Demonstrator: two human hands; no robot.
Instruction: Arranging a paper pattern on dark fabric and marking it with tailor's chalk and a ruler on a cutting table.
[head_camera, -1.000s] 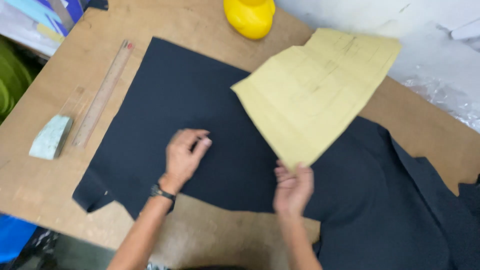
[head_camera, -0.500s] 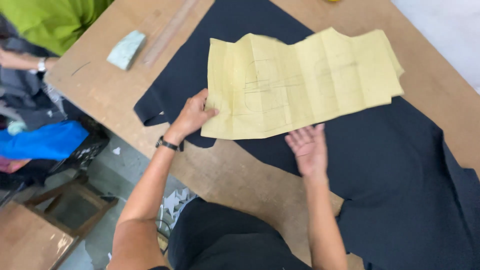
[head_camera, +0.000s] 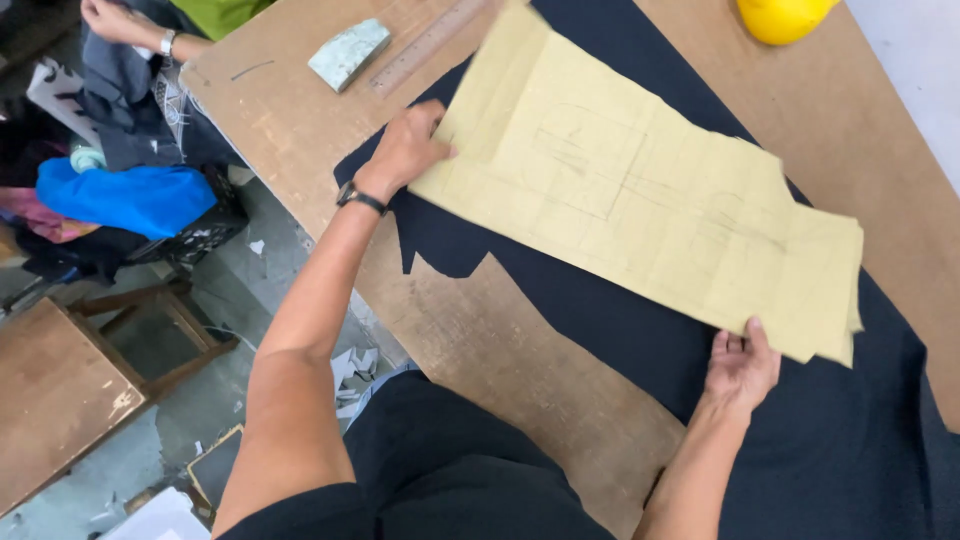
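Observation:
A creased yellow paper pattern (head_camera: 640, 190) with faint pencil lines lies stretched over dark navy fabric (head_camera: 620, 330) on a brown wooden table (head_camera: 500, 350). My left hand (head_camera: 405, 150) grips the pattern's near left end; a dark wristband sits on that wrist. My right hand (head_camera: 742, 365) pinches the pattern's right corner from below, thumb on top. The paper runs diagonally between both hands, slightly lifted at the right edge.
A pale green chalk block (head_camera: 347, 52) and a wooden ruler (head_camera: 430, 45) lie at the table's far left. A yellow object (head_camera: 785, 15) sits at the top. Another person's arm (head_camera: 140, 25), a blue cloth (head_camera: 130, 195), a wooden stool (head_camera: 60, 390) and paper scraps are on the left.
The pattern has been spread out longer across the fabric. My hands have moved apart to its two ends, and the view has swung left toward the floor.

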